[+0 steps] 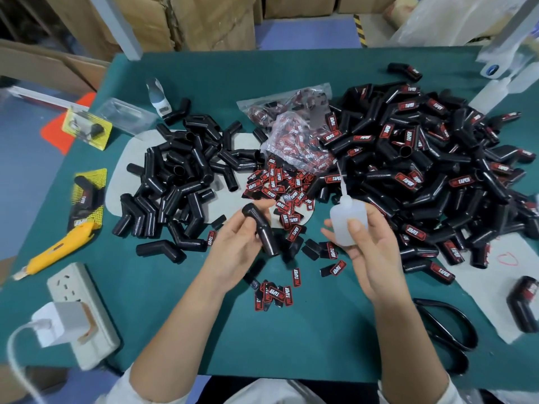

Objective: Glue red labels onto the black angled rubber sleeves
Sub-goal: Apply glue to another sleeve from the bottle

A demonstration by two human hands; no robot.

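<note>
**Inspector:** State the position of the hands.

**Assistant:** The left hand has its grip clamped round one bare black sleeve, lifted off the worktop, long leg turned up toward the camera. I judge that presents a flat face for gluing. The right hand has its grip closed round the glue bottle, thin nozzle pointing up and away, not touching the sleeve.

**Inspector:** And the stock?

**Assistant:** Sorted by stage, it appears. The unlabelled sleeves lie heaped to the left; the labelled sleeves form a larger heap to the right. Loose red labels lie scattered between the two, just beyond the hands, spilling from a clear bag; a small cluster sits nearer the person.

**Inspector:** Stage reached?

**Assistant:** No glue on the held sleeve that I can make out, and no label in hand. Glue application looks to be next.
</note>
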